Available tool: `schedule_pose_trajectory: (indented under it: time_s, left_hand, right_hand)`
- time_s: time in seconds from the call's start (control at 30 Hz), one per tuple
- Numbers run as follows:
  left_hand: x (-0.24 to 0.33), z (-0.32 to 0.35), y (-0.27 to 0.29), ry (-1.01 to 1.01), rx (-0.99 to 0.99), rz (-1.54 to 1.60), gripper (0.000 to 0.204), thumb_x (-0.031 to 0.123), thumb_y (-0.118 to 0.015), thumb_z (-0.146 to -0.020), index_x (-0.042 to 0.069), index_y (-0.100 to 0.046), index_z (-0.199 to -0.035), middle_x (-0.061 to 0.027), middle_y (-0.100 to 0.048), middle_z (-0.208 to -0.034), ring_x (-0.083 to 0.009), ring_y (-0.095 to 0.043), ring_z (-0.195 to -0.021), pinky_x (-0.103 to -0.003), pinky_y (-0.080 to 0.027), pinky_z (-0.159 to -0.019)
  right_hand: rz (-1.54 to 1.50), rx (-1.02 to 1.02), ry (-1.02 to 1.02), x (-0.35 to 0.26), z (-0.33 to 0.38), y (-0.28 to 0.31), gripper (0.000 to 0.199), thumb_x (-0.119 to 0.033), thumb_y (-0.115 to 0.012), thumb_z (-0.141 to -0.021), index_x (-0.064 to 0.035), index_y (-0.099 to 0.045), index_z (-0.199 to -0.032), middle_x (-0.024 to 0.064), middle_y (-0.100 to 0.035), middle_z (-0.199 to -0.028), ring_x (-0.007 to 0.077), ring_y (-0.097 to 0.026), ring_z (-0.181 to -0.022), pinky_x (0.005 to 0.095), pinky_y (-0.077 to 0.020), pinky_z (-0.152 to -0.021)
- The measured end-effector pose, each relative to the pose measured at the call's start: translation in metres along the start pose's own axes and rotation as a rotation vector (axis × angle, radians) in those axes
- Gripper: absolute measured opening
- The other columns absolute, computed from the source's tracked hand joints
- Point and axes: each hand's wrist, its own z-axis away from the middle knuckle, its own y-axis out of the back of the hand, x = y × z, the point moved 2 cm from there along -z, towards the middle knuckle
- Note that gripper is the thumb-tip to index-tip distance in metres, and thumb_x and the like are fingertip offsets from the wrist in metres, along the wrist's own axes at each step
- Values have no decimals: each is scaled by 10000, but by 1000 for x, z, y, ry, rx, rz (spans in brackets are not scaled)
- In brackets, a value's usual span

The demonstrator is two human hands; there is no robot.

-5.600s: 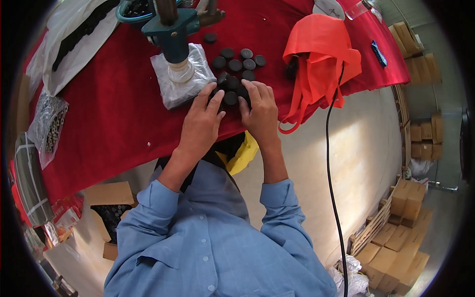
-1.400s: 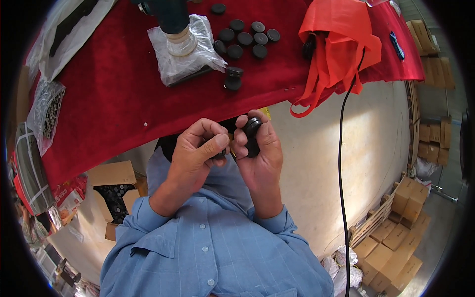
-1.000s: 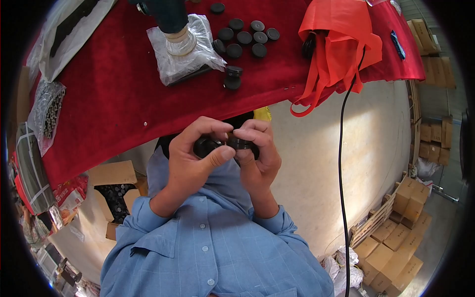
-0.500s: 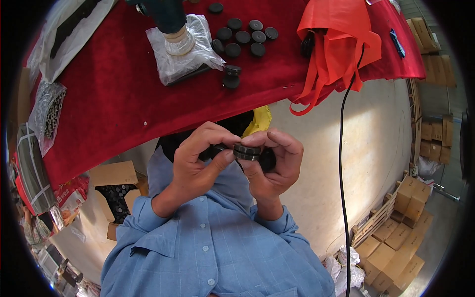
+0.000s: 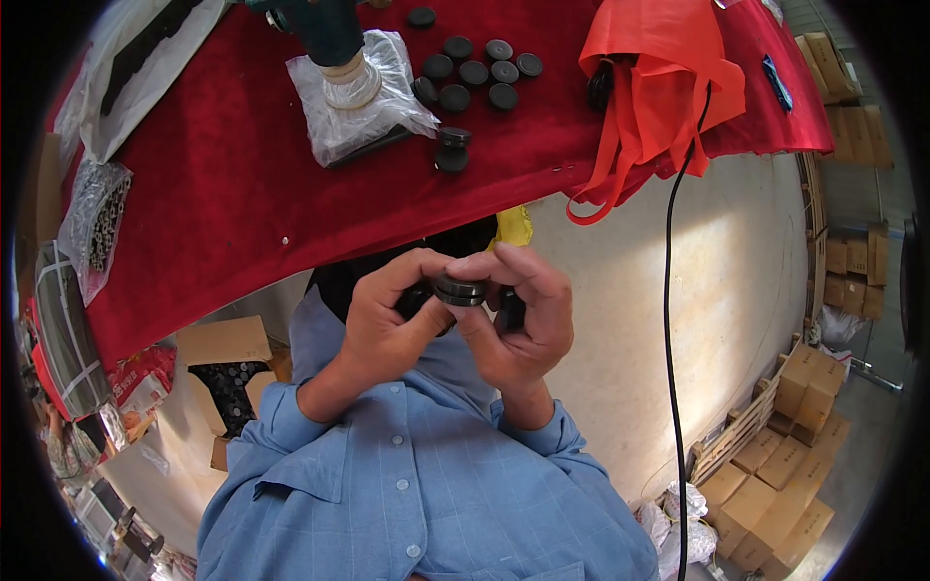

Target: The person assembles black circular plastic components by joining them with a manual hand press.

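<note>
A round black disc-shaped piece (image 5: 458, 290) with a shiny, grooved edge is pinched by the fingertips of both hands in front of my chest. My left hand (image 5: 380, 315) is closed on its left side. On the other side, thumb and forefinger of my right hand (image 5: 528, 324) press it. Another dark piece (image 5: 511, 312) sits in the curl of my right fingers, and a dark round piece (image 5: 414, 299) shows inside my left hand; both are partly hidden. Several similar black discs (image 5: 473, 74) lie on the red-covered table beyond.
A dark green machine (image 5: 325, 29) stands on a plastic-wrapped pad (image 5: 402, 82). A red cloth bag (image 5: 668, 77) lies at the table's right, with a black cable (image 5: 670, 290) hanging down. An open carton (image 5: 225, 344) of dark pieces stands lower left. Cartons (image 5: 765, 484) are stacked at right.
My right hand has shifted left, closer to my left hand. The pinched disc has moved slightly left with it and its top face is turned a little differently.
</note>
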Motion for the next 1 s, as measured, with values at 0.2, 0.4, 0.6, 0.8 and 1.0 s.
schedule_pose_trajectory:
  time_s: [0.2,0.4,0.6,0.8,1.0]
  left_hand:
    - [-15,-1,2,426,11,746,313,88,-608,-958,29,-575,-1263,-50,-655,-943,-112,-639,-827,-240,-502,-602]
    - [-13,-1,-3,185,127,372,333,163,-658,-970,29,-594,-1268,-35,-644,-998,-75,-603,-789,-210,-477,-590]
    - [-20,0,5,371,30,613,332,236,-648,-997,35,-611,-1259,-23,-638,-967,-57,-559,-745,-185,-408,-558]
    - [-34,2,-1,530,-35,779,277,190,-584,-1020,29,-606,-1245,-50,-671,-995,-66,-583,-747,-188,-387,-544]
    - [-22,-2,-4,431,9,689,307,103,-569,-973,34,-590,-1271,-62,-672,-1047,-77,-608,-803,-223,-463,-596]
  right_hand:
    - [173,109,-49,-5,-4,-3,616,123,-735,-788,22,-485,-1342,126,-708,-1032,127,-600,-755,251,-488,-636]
    - [336,6,-53,-1,-5,1,734,135,-736,-742,36,-404,-1389,81,-725,-989,76,-524,-638,191,-429,-581]
    - [310,-11,-55,-1,-7,3,776,105,-762,-724,50,-388,-1401,77,-733,-966,90,-591,-687,205,-451,-593]
    - [297,-36,0,2,-3,-1,829,68,-794,-711,70,-366,-1422,69,-745,-931,124,-663,-761,236,-485,-630]
    - [324,-35,-1,0,-8,1,815,70,-784,-719,70,-372,-1423,75,-746,-945,138,-660,-747,252,-505,-655]
